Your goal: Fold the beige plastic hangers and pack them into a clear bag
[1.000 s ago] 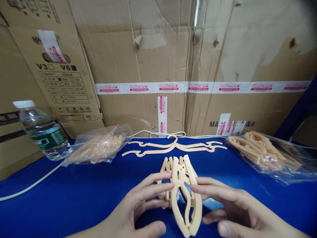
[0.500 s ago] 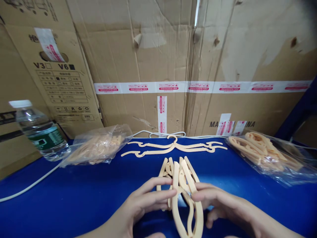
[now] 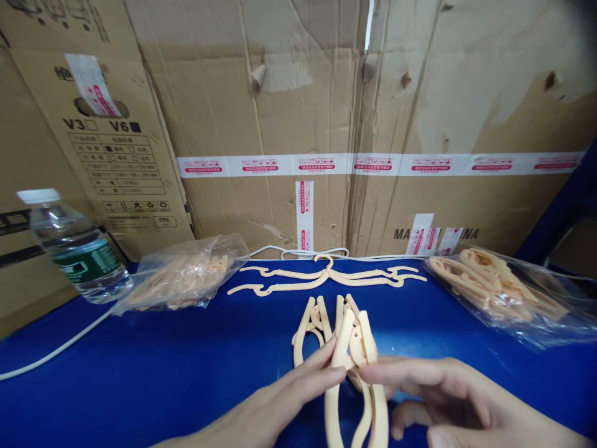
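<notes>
My left hand [image 3: 284,398] and my right hand [image 3: 443,398] meet low in the middle, fingers pinched on either side of a folded cream plastic hanger [image 3: 357,379] that stands on edge above the blue table [image 3: 153,367]. Just behind it lie other folded hangers [image 3: 310,323] flat on the table. Further back an unfolded hanger [image 3: 326,277] is spread wide with its hook toward the boxes.
A clear bag of hangers [image 3: 184,277] lies at left, another bag of hangers [image 3: 499,289] at right. A water bottle [image 3: 74,249] stands far left beside a white cable [image 3: 56,351]. Taped cardboard boxes [image 3: 303,124] wall off the back.
Both hands have drawn nearer to me with the folded hanger, lifting it off the stack behind; the fingertips have closed tighter on it.
</notes>
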Action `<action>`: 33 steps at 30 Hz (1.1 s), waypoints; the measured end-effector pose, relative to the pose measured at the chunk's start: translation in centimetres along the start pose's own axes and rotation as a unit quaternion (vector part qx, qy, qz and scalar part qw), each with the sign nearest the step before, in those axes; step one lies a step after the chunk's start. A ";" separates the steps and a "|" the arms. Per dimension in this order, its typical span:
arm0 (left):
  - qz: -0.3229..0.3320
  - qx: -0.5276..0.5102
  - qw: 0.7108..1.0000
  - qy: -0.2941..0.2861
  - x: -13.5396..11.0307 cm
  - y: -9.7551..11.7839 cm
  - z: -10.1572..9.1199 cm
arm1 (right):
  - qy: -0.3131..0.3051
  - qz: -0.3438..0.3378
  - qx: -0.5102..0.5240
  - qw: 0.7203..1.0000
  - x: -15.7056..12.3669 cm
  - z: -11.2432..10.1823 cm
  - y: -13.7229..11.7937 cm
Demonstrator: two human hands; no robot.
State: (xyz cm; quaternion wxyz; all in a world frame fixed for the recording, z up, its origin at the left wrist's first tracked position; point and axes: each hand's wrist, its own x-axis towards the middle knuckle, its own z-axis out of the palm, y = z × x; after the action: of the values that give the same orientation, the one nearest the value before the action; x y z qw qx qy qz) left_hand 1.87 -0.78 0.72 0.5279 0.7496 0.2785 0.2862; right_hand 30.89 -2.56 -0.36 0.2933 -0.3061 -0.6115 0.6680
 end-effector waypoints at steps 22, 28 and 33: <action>0.138 0.192 0.971 0.035 -0.5 -0.7 -1.3 | 0.217 -0.002 -0.519 0.827 0.4 -4.1 -1.1; 0.142 0.241 0.960 0.019 -0.7 -1.2 -0.9 | 0.151 0.016 -0.593 0.791 -0.2 -4.1 -1.5; 0.147 0.345 0.926 0.040 -0.8 -2.0 -0.4 | 0.101 0.010 -0.612 0.784 -0.8 -4.1 -1.9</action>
State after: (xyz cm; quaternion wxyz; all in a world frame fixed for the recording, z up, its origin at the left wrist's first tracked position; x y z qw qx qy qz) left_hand 0.79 -0.56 -1.20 0.1773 0.9058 0.2678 0.2764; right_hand 34.59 -0.47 1.28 0.0977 -0.4931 -0.8559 0.1217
